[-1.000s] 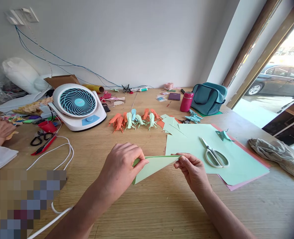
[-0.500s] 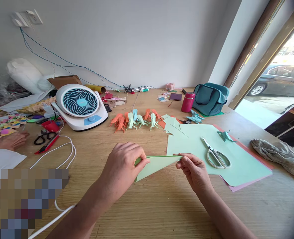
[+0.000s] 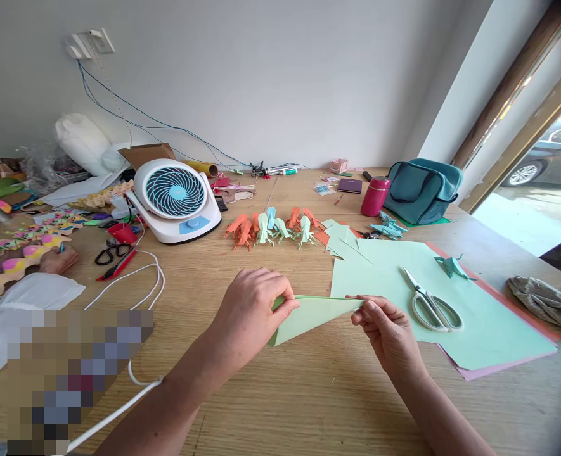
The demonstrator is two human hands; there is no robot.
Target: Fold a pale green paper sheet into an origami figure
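Between my hands is a light green sheet of paper [image 3: 311,316], folded into a long triangle and held above the wooden table. My left hand [image 3: 258,301] pinches its wide left end, and some of that end is hidden behind the fingers. At the narrow right tip, my right hand [image 3: 387,326] grips the paper between thumb and fingers. Beyond them stand several folded paper figures in orange [image 3: 242,231], pale green [image 3: 264,229] and blue [image 3: 271,218]. White-handled scissors [image 3: 432,304] lie on large pale green sheets [image 3: 375,285] to the right.
A white fan [image 3: 178,196] stands back left, its white cord [image 3: 154,269] looping forward. A co-worker's hand [image 3: 59,258] is at the far left near black scissors [image 3: 111,253]. A pink bottle [image 3: 375,196], teal bag [image 3: 423,193] and grey cloth [image 3: 544,301] are at the right.
The whole scene has shifted rightward as my view turned left. My hands keep the same grip on the folded paper. The co-worker's hand has changed its pose slightly.
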